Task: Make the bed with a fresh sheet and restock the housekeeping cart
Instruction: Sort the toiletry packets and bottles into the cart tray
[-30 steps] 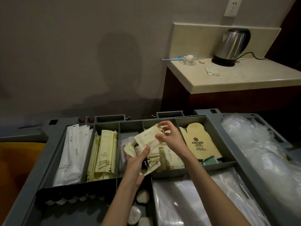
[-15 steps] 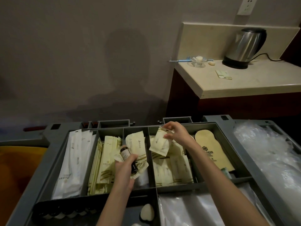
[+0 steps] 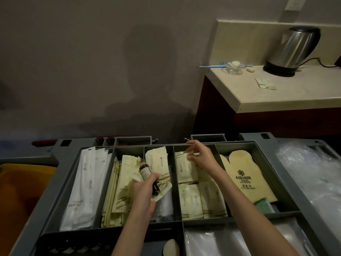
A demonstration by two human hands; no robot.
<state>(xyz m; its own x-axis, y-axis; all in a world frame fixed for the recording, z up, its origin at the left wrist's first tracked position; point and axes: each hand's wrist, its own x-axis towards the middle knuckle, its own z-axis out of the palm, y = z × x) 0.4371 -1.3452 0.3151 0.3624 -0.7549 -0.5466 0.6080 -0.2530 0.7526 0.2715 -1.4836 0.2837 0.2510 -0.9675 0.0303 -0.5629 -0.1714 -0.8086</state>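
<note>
Reaching over the grey plastic divided cart tray [image 3: 287, 174], we grip a small dark glass bottle [image 3: 145, 172] and some crumpled cream sachets in our left hand [image 3: 145, 189], above the middle compartment. Our right hand [image 3: 201, 156] pinches the top edge of a cream paper sachet [image 3: 182, 167] standing in the next compartment to the right. A tan mitt with a dark logo [image 3: 245, 176] lies in the far-right compartment. Beyond the cart, a steel kettle [image 3: 293, 48] sits on a beige counter [image 3: 295, 93].
</note>
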